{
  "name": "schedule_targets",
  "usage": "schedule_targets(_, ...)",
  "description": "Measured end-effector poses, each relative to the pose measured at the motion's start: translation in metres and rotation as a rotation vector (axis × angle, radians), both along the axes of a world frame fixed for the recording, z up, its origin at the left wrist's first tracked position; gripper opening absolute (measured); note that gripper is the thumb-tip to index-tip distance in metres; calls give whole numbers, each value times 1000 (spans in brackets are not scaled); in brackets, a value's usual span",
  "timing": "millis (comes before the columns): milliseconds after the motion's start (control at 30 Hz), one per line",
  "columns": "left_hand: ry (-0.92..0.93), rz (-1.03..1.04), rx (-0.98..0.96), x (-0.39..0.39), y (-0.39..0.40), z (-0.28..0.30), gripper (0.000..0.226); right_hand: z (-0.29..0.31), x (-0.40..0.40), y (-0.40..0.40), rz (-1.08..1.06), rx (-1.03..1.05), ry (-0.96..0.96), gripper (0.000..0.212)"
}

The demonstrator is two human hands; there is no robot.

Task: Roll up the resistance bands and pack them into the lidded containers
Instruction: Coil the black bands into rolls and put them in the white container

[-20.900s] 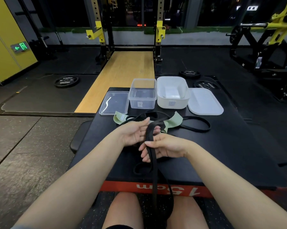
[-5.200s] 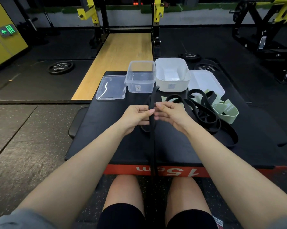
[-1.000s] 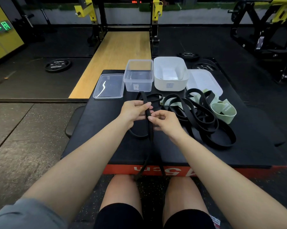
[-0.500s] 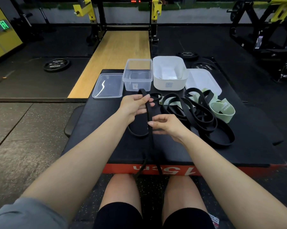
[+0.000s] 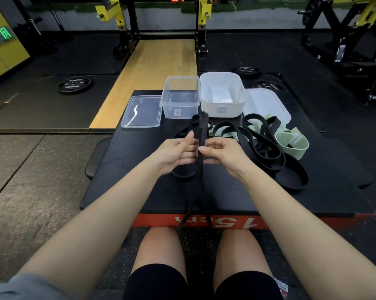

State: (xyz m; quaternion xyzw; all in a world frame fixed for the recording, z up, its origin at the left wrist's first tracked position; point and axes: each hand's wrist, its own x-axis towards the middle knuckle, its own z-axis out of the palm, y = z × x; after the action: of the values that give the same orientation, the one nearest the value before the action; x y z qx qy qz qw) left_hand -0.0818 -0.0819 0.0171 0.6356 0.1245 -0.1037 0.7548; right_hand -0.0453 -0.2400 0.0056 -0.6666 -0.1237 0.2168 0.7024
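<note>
Left hand and right hand pinch black band between them above black box, folded end upright, tail hanging over front edge, likely flattening strands for rolling. Clear container and white container open behind, ready for packing.

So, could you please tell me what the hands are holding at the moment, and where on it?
Both the left hand and right hand hold the long black rubber resistance band just below its doubled-over upper end; the rest trails down off the platform edge.
</note>
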Motion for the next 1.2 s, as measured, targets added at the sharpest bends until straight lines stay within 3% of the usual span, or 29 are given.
schedule_targets(200, 19, -238, 75, -13, 3, -11, 25, 8, 12, 5, -93, 37, 33, 15)
schedule_targets(333, 2, -276, 55, -17, 0, -17, 19, 16, 17, 5, -80, 80, 11, 7)
schedule_targets(533, -60, -136, 14, -18, -10, -18, 16, 29, 25, 11, -102, 131, 13, 23)
schedule_targets(633, -98, -42, 83, -14, -13, -16, 13, 29, 27, 14, -178, 136, 33, 36)
schedule_targets(833, -87, 9, 174, -16, -16, -14, 8, 24, 26, 20, -302, 12, -39, 12)
schedule_targets(1200, -46, 149, 128, -18, -24, -23, 3, 20, 24, 26, -279, 40, -16, 23)
